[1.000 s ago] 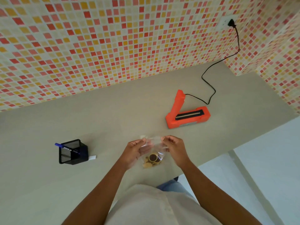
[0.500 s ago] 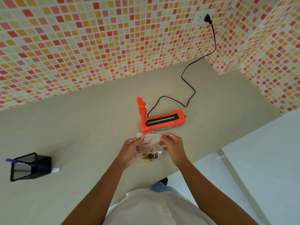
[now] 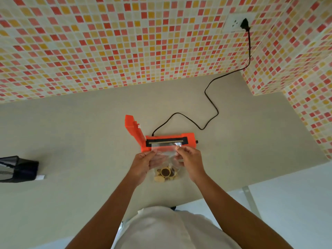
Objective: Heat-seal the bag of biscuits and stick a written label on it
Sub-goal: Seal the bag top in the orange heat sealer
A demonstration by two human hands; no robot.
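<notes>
Both hands in view, low centre. Left hand (image 3: 143, 163) pinches the upper left edge of the clear bag (image 3: 164, 155), thumb on top and fingers curled behind. Right hand (image 3: 190, 161) pinches the upper right edge the same way. Between them I see the bag mouth stretched flat.

Biscuits (image 3: 166, 174), pale and dark rounds, sit bunched at the bottom of the bag, nearest the person's body, close over the table (image 3: 71, 141); I cannot tell if they touch it.

The bag's top edge reaches the front of the orange heat sealer (image 3: 188, 139), right at its black sealing strip (image 3: 167, 140). Sealer lid (image 3: 133, 128) is up, hinged at the left. A black cord (image 3: 212, 105) runs from the sealer to a wall socket (image 3: 233, 24).

Far left: black mesh pen holder (image 3: 18, 169), with a small white label (image 3: 40, 177) just beside it, well apart from the bag
</notes>
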